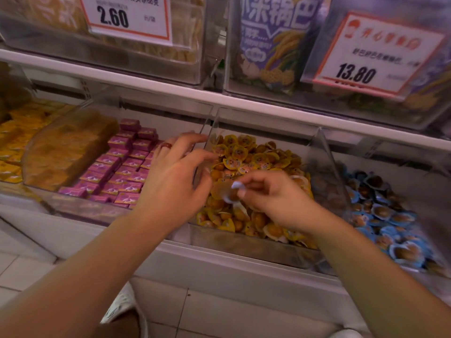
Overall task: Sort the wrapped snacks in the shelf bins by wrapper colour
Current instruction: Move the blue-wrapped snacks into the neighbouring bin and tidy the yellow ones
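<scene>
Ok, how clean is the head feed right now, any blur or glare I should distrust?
Head view: blue-wrapped snacks at right smear with blur; clear bin walls haze what's behind; shelf edge bows from the wide lens; right hand and its snack soft.

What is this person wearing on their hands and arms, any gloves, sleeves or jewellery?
No gloves and no sleeves in view: both forearms are bare. The left hand wears a reddish ring on one finger. The right hand shows no ring; its visible nails are long with pale polish.
</scene>
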The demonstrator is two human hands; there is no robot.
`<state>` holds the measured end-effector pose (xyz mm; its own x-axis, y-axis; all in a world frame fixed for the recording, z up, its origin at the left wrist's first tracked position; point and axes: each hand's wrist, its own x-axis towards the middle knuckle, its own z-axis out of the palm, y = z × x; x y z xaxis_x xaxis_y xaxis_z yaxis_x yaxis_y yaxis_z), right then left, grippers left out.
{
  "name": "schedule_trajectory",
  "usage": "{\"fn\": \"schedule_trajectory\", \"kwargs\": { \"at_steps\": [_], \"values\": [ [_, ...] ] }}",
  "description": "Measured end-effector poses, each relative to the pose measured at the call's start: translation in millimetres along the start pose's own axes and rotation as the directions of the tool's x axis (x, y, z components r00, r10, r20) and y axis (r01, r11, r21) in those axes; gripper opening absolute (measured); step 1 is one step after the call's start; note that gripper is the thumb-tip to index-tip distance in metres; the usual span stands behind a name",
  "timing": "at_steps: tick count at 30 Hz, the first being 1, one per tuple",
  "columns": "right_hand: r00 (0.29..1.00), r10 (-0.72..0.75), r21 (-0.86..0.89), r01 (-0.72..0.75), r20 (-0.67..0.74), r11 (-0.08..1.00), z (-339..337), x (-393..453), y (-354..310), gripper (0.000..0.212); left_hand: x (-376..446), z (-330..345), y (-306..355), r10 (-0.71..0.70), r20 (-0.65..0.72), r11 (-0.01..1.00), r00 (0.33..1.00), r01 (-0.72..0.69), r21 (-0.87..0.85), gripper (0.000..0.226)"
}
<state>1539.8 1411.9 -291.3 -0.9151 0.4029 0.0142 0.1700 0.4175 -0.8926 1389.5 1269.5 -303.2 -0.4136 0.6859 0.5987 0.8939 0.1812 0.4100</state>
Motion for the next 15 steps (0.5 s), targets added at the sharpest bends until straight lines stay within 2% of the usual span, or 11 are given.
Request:
{"fn": "schedule_trajectory", "kwargs": {
  "at_steps": [1,3,5,7,9,10,12,15],
  "values": [
    [0.991,-0.056,-0.012,0.055,-0.124,0.998,-10.3,-3.8,-4.9,0.021,1.2,0.7,5.1,0.043,-0.029,0.999,0.999,-0.043,-0.016,0.025],
    [0.919,-0.165,-0.089,0.143,-0.358,0.986,-35.3,-15.2,-8.9,0.021,3.3,5.1,18.3,0.121,-0.009,0.983,0.993,-0.121,-0.141,0.023],
    [0.828,-0.267,-0.325,0.110,-0.492,0.939,-55.9,-31.4,-2.2,0.014,4.7,15.7,34.1,0.212,0.151,0.948,0.966,-0.165,-0.272,0.023],
    [0.804,-0.351,-0.547,0.038,-0.481,0.836,-66.1,-48.4,12.8,0.017,5.7,35.0,52.3,0.310,0.413,0.933,0.856,-0.190,-0.307,0.026],
    [0.835,-0.356,-0.645,0.001,-0.420,0.764,-69.2,-60.8,31.2,0.023,6.9,58.9,70.5,0.352,0.614,0.933,0.707,-0.211,-0.291,0.030],
    [0.851,-0.338,-0.658,-0.011,-0.401,0.753,-70.0,-65.0,38.4,0.026,8.7,69.8,78.3,0.357,0.670,0.934,0.651,-0.226,-0.278,0.031],
    [0.854,-0.343,-0.652,0.006,-0.391,0.758,-71.6,-71.5,48.7,0.028,13.9,87.3,89.3,0.341,0.728,0.938,0.595,-0.261,-0.226,0.035],
    [0.795,-0.349,-0.507,0.061,-0.497,0.860,-73.1,-81.3,54.6,0.028,24.7,108.3,91.3,0.304,0.785,0.938,0.540,-0.314,-0.147,0.052]
  ]
}}
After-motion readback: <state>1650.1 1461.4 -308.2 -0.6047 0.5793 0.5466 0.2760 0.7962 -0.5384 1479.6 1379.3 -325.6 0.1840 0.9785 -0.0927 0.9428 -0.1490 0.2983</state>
